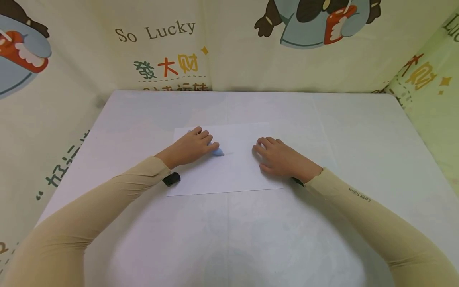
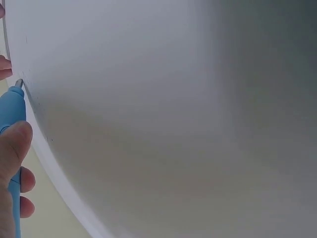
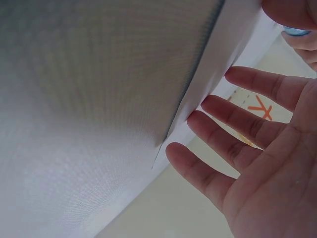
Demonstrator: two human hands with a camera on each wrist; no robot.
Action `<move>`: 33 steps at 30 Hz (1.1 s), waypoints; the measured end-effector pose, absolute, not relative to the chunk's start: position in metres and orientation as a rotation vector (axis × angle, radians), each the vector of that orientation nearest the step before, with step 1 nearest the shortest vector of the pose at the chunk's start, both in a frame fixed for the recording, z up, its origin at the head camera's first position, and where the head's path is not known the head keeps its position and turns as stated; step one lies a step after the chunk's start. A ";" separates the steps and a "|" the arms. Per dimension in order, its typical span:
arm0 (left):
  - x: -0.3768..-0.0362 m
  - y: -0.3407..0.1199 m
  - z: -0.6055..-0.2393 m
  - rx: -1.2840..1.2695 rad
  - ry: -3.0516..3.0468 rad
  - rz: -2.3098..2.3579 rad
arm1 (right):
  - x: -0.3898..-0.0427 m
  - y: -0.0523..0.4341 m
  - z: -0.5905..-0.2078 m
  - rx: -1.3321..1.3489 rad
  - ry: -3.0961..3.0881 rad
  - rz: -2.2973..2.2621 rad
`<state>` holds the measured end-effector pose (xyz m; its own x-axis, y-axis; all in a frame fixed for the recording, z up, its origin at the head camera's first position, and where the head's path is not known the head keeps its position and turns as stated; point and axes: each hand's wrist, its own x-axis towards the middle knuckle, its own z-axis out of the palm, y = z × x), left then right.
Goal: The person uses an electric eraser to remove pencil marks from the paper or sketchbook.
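A sheet of white paper (image 1: 229, 175) lies flat on the white table. My left hand (image 1: 191, 146) grips a blue pen-like tool (image 1: 217, 152) over the left half of the sheet. In the left wrist view the thumb and curled fingers hold its blue barrel (image 2: 12, 110), and the short grey metal tip (image 2: 19, 83) points at the paper. A faint line lies beside the tip; the tool's exact kind cannot be told. My right hand (image 1: 277, 157) rests on the right side of the paper, its fingers (image 3: 213, 134) spread and gently bent, holding nothing.
The white tabletop (image 1: 229, 239) stretches around the sheet. Pale printed cloth (image 1: 229, 48) hangs behind the table and along both sides. Black wrist devices show under both cuffs, the left one (image 1: 171, 179) more plainly.
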<state>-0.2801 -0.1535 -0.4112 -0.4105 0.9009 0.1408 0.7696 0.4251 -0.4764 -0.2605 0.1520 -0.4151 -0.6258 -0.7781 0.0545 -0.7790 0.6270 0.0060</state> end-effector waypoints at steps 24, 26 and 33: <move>-0.276 -0.156 -0.412 -1.401 -2.318 0.461 | -0.261 0.152 -0.418 1.322 -2.770 0.028; -0.277 -0.155 -0.412 -1.400 -2.313 0.466 | -0.261 0.153 -0.418 1.324 -2.770 0.028; -0.282 -0.154 -0.412 -1.386 -2.300 0.497 | -0.261 0.152 -0.418 1.333 -2.764 0.023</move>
